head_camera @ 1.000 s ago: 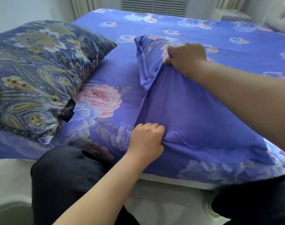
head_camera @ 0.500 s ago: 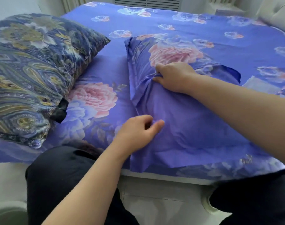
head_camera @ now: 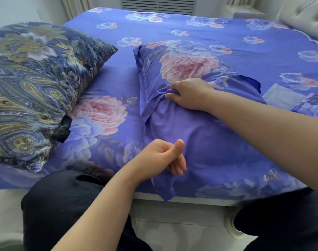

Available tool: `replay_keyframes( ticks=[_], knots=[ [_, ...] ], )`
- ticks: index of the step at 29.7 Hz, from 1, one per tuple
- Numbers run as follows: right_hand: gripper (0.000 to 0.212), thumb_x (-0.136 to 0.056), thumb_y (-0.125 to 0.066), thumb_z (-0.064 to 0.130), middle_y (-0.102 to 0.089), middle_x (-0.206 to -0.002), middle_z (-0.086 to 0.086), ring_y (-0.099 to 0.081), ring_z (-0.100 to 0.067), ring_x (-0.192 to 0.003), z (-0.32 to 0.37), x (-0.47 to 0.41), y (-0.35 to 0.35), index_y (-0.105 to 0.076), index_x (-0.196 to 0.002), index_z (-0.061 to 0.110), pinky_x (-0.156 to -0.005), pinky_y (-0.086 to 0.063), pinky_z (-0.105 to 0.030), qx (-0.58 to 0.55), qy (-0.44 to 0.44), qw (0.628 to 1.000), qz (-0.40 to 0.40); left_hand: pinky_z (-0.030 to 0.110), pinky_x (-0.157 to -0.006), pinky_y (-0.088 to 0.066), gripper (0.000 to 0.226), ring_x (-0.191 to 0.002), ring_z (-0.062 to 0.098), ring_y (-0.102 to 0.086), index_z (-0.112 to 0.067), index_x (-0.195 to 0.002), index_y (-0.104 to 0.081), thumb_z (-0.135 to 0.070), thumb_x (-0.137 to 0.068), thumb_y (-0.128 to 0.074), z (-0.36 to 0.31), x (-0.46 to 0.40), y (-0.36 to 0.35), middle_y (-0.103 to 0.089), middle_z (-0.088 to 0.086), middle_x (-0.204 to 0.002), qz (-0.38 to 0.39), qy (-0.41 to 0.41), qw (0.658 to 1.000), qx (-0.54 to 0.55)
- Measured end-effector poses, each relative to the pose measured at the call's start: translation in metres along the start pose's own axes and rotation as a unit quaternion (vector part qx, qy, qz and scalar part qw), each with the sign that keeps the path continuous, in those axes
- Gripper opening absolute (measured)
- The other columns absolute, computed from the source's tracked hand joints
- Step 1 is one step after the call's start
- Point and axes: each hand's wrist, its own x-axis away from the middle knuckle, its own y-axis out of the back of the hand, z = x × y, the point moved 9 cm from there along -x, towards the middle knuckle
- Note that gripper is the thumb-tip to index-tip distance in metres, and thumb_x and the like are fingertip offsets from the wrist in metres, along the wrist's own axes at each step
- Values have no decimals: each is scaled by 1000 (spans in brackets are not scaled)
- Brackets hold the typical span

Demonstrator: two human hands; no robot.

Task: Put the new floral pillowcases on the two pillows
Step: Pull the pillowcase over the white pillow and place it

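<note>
Pillow point(head_camera: 200, 127) long axis runs near-far; our right hand point(head_camera: 188, 93) pinches its case mid-left; left hand point(head_camera: 163, 156), loosely curled, holds nothing at near-left edge.

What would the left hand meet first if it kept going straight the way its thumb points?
Probably the purple floral pillowcase: the left hand hovers at its near edge, thumb aimed across the plain fabric toward the right hand. Depth is unclear.
</note>
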Motion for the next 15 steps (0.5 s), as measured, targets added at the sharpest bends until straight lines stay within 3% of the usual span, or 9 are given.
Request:
replay_keyframes(
  ticks=[1,2,3,5,7,9,12,13,15],
  knots=[
    [41,-94,-43,51,-62,-119,-12,-56,-32,-108,0,3,2,-60,-116,20,-75,-37,-32,-14,6,1000,5,15,-63,-44,51,-60,5,-57,-13,-70,-67,-57,-86,-47,-10,2,12,-65,-6,-65,-75,-55,994,-60],
    [43,-92,-43,54,-63,-115,-11,-57,-32,-107,-3,7,4,-60,-112,20,-76,-38,-32,-30,8,1000,6,14,-68,-42,43,-68,2,-55,-18,-80,-67,-57,-84,-50,-22,7,29,-65,-11,-75,-181,-114,961,-177],
    [45,-90,-44,58,-62,-112,-10,-57,-32,-105,-7,11,6,-59,-107,19,-77,-40,-33,-44,5,999,3,16,-78,-41,40,-82,3,-54,-22,-94,-67,-58,-83,-52,-30,9,36,-64,-14,-91,-233,-153,919,-278],
    [51,-86,-47,61,-59,-116,-6,-54,-28,-110,-20,20,14,-57,-113,18,-87,-42,-37,-61,-6,998,-13,23,-90,-41,50,-97,10,-49,-27,-114,-61,-62,-81,-49,-30,3,28,-58,-14,-111,-192,-168,890,-377],
    [53,-85,-48,62,-56,-120,-4,-51,-25,-114,-37,31,20,-56,-116,20,-93,-41,-37,-53,-24,998,-26,30,-78,-45,48,-86,13,-50,-25,-98,-64,-66,-82,-43,-17,-3,20,-61,-12,-93,-154,-130,879,-431],
    [49,-84,-48,64,-55,-114,-6,-52,-27,-111,-60,42,24,-58,-102,19,-89,-40,-37,-35,-50,998,-15,29,-65,-41,45,-76,16,-51,-21,-76,-59,-62,-87,-42,-14,-5,25,-58,-7,-74,-181,-86,863,-464],
    [50,-76,-52,70,-52,-105,-8,-52,-30,-106,-108,57,31,-58,-89,21,-88,-41,-38,-58,-114,991,26,30,-63,-37,38,-80,16,-49,-20,-74,-48,-52,-93,-42,-7,-11,31,-55,-4,-77,-168,-27,845,-507],
    [50,-72,-56,71,-51,-106,-5,-52,-27,-105,-125,63,32,-59,-92,25,-89,-41,-37,-80,-135,986,51,30,-63,-36,37,-78,15,-47,-20,-72,-45,-50,-94,-41,-8,-11,34,-52,-5,-75,-157,-27,850,-502],
    [56,-68,-63,67,-50,-117,0,-50,-21,-108,-148,80,26,-55,-110,31,-91,-39,-35,-115,-158,974,111,29,-58,-33,41,-65,11,-41,-20,-66,-37,-48,-94,-43,-13,-6,42,-41,-8,-63,-117,-43,912,-391]
  ],
)
